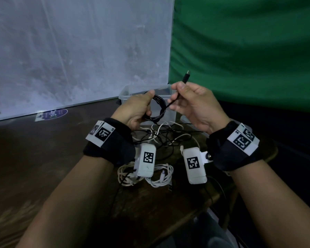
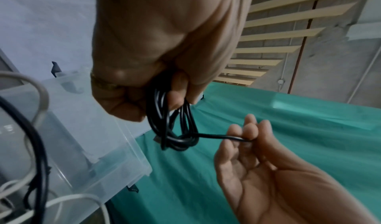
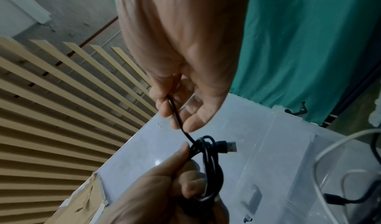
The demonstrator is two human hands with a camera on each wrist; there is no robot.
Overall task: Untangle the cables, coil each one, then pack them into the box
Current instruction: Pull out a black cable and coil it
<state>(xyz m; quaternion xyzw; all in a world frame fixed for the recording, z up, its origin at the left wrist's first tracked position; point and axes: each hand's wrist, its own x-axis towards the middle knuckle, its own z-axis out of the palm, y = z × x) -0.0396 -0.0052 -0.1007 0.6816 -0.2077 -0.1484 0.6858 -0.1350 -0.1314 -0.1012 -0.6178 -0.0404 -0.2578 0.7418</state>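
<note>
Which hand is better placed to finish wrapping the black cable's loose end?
Likely the right hand: it pinches the free end, while the left hand grips the black coil.

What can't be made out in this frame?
- Box contents: head view, both hands block the inside.
- White cables on the table: head view, wrist cameras cover part, count unclear.
- Left hand's grip on the black cable coil: left wrist view, palm hides it.

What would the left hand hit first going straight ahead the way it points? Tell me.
Probably the clear plastic box: the left hand, holding the black cable coil, points toward its near wall. Depth is uncertain.
</note>
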